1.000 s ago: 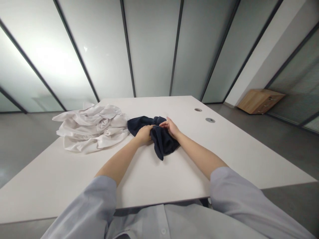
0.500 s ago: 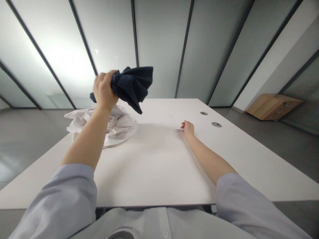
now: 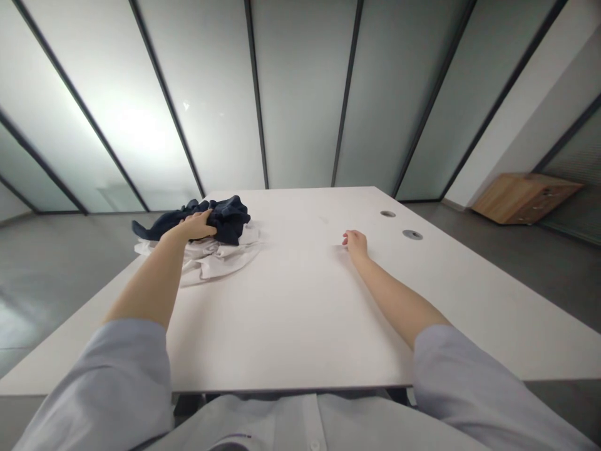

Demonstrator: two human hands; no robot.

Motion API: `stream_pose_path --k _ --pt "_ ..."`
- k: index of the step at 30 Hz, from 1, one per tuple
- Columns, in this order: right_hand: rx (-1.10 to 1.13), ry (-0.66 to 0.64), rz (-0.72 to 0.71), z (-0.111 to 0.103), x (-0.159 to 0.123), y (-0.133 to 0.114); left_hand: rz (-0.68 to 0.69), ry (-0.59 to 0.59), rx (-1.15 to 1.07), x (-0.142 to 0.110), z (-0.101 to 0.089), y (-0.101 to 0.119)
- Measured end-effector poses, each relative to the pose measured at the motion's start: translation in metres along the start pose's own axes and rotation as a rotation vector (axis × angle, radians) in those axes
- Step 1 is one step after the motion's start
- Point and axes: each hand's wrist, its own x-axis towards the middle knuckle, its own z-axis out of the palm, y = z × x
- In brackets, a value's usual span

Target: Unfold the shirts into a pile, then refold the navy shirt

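White tabletop (image 3: 300, 313) fills the foreground, standing on a grey floor (image 3: 56, 300) before frosted glass panels (image 3: 305, 94), with a wooden cabinet (image 3: 526, 198) beyond its far right corner. At the table's far left, a crumpled navy cloth (image 3: 230, 219) lies atop a white cloth (image 3: 211, 263), its long axis running sideways, narrow end pointing left. The left hand (image 3: 197, 225) lies open across the navy cloth, not visibly gripping; the right hand (image 3: 355, 243), loosely curled, rests empty on the table.

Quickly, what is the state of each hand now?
Left hand: open, lying on the dark blue cloth.
Right hand: half open, holding nothing, on the table.
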Motion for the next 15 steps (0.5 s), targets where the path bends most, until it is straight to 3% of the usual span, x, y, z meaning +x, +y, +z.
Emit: stream_pose_path --k 3,5,7,9,11,15 --pt "-0.025 -0.010 0.024 0.000 -0.001 -0.001 0.071 0.088 0.000 -0.007 -0.028 0.012" --pt "-0.035 -0.006 0.031 0.000 -0.003 -0.004 0.169 0.282 -0.055 -0.017 -0.041 0.033" --pt "-0.033 -0.013 0.042 0.000 -0.004 -0.008 0.289 0.442 -0.171 -0.027 -0.040 0.064" --pt "-0.028 -0.060 0.058 -0.001 -0.006 -0.011 0.399 0.458 -0.303 -0.033 -0.024 0.100" --pt "-0.015 -0.149 0.065 -0.004 -0.006 -0.014 0.455 0.412 -0.394 -0.034 0.004 0.136" --pt "0.047 -0.305 0.039 -0.012 -0.007 -0.013 0.374 0.346 -0.476 -0.035 0.072 0.186"
